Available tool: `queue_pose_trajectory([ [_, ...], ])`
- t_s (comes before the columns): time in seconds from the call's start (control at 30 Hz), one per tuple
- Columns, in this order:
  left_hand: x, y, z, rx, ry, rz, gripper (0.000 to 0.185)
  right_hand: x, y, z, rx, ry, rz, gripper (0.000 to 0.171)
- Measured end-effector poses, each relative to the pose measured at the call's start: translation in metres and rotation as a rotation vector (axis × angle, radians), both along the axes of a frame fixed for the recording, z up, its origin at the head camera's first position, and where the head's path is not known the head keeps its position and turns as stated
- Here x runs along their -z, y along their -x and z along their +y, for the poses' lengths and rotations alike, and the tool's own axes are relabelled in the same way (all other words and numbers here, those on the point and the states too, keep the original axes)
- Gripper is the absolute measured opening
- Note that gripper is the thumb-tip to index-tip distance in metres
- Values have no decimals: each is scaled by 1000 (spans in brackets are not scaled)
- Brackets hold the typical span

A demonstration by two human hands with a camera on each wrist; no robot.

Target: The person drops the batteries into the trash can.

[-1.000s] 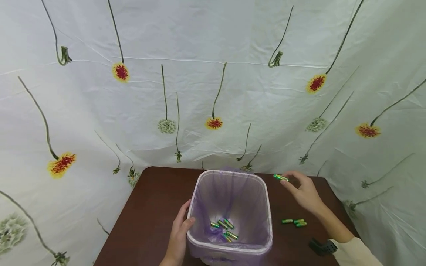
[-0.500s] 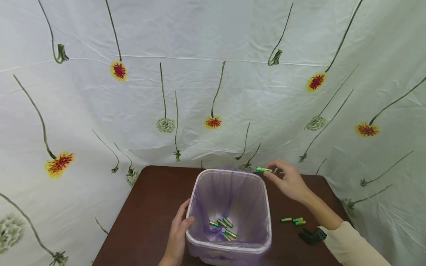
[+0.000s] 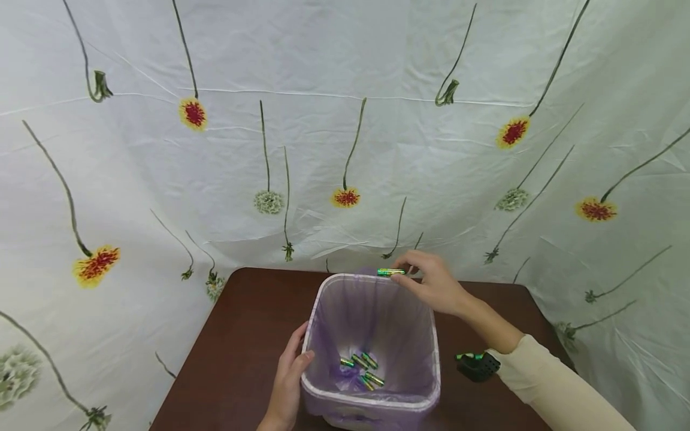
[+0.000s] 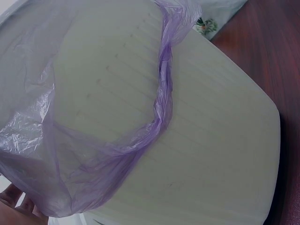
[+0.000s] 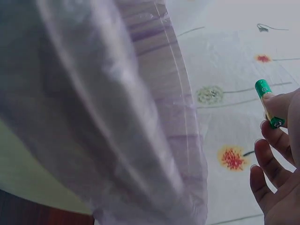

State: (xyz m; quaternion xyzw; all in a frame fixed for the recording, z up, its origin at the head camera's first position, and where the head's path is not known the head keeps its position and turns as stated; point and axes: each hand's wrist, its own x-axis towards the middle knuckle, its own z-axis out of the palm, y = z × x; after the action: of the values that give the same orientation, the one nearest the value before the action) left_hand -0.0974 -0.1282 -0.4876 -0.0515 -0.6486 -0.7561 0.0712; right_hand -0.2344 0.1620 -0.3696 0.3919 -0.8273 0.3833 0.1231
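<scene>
Right hand (image 3: 433, 287) pinched a battery (image 3: 390, 272) in its fingers over the bin (image 3: 372, 400) at lower centre, release judged next; left hand (image 3: 288, 377) gripped the rim.

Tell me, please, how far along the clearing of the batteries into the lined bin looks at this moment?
Well under way. About five batteries already lie at the bottom of the bin. The right hand pinches another battery above the bin's far rim, not yet dropped, while the left hand holds the near side. At least one battery on the table remains beside the right wrist; more may be hidden.
</scene>
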Motion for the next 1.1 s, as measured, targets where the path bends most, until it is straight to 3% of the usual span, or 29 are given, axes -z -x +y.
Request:
queue_pose_trajectory([
  [0.33,1,1,0,17,12,13,54,-6,9,-24,-88,-20,23,18],
  [0.57,1,1,0,20,15,13,54,-4,12,-18,-79,-1,-1,29],
  [1.1,0,-1,0,-6,40,5,53,5,4,12,-17,-40,-101,26],
])
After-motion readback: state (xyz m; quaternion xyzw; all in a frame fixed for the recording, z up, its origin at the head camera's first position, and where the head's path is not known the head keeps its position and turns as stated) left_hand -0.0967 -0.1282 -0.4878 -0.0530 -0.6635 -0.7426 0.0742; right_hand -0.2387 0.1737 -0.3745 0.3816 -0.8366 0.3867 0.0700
